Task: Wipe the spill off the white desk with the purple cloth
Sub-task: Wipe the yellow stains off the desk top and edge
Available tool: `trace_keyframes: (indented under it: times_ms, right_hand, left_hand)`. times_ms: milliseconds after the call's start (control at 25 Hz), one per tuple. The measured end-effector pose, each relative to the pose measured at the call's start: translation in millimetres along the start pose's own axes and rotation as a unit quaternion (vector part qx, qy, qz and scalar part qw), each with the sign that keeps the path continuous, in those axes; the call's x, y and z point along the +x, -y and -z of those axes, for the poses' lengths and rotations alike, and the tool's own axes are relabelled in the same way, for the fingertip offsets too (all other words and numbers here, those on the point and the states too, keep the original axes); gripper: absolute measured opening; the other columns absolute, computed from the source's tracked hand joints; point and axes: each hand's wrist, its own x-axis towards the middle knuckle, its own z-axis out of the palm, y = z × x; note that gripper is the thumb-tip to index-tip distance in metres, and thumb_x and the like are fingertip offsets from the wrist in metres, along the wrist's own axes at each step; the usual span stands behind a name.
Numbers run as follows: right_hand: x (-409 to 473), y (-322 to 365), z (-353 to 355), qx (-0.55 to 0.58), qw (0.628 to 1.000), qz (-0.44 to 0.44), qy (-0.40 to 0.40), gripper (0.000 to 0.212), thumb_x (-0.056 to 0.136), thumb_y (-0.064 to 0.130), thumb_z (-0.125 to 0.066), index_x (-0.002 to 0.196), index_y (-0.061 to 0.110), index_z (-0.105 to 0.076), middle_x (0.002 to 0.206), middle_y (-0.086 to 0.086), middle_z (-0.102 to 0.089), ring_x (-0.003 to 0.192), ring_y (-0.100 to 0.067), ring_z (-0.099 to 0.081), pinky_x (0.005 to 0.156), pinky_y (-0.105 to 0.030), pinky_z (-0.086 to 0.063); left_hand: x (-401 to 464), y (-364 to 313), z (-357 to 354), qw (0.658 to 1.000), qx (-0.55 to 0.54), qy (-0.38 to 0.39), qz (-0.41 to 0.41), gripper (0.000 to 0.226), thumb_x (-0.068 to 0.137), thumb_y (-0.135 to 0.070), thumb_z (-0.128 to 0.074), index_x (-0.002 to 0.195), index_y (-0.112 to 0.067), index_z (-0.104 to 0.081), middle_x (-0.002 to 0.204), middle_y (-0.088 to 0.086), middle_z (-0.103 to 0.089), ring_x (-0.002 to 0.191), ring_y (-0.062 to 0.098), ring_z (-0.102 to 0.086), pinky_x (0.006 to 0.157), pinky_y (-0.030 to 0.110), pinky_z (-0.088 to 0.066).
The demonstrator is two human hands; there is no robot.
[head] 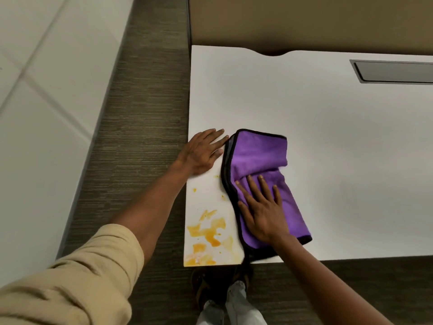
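Note:
A folded purple cloth (262, 158) with a black hem lies on the white desk (328, 141) near its front left corner. My right hand (262, 209) presses flat on the cloth's near half, fingers spread. An orange-yellow spill (208, 235) smears the desk's front left corner, just left of the cloth, with small drops (194, 190) further back. My left hand (203, 151) rests flat and empty on the desk's left edge, its fingertips touching the cloth's far left corner.
A grey rectangular cable hatch (393, 71) is set into the desk at the back right. A tan partition (304, 19) stands behind the desk. Dark carpet (145, 137) runs along the left, with a white wall panel (42, 113) beyond. My feet (220, 292) stand below the front edge.

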Motion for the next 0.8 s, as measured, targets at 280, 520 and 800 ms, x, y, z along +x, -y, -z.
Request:
trace_keyframes:
  times_ms: [280, 520, 800]
  right_hand:
    - [41, 44, -1, 0.011, 1.000, -0.019, -0.007, 0.060, 0.105, 0.057, -0.019, 0.162, 0.042, -0.018, 0.172, 0.004, -0.015, 0.160, -0.029, -0.006, 0.127, -0.058, -0.002]
    - [30, -5, 7, -0.040, 0.981, 0.190, 0.020, 0.056, 0.107, 0.057, -0.021, 0.161, 0.043, -0.021, 0.172, 0.009, -0.017, 0.160, -0.025, -0.011, 0.125, -0.053, -0.006]
    - [46, 23, 3, 0.027, 0.992, -0.116, -0.048, 0.057, 0.105, 0.055, -0.023, 0.161, 0.047, -0.017, 0.171, 0.009, -0.019, 0.160, -0.025, -0.011, 0.126, -0.055, -0.006]
  left_hand:
    - [6, 0, -2, 0.998, -0.052, -0.018, 0.029, 0.052, 0.102, -0.022, -0.047, 0.153, -0.013, -0.042, 0.160, 0.006, -0.040, 0.146, 0.024, -0.037, 0.120, 0.037, -0.027]
    - [3, -2, 4, 0.998, -0.068, -0.002, 0.019, 0.053, 0.106, -0.027, -0.040, 0.156, -0.011, -0.036, 0.163, 0.005, -0.035, 0.151, 0.023, -0.030, 0.122, 0.039, -0.025]
    - [5, 3, -5, 0.997, -0.067, -0.015, 0.029, 0.053, 0.104, -0.020, -0.041, 0.156, -0.015, -0.036, 0.163, 0.002, -0.034, 0.154, 0.024, -0.024, 0.126, 0.042, -0.017]
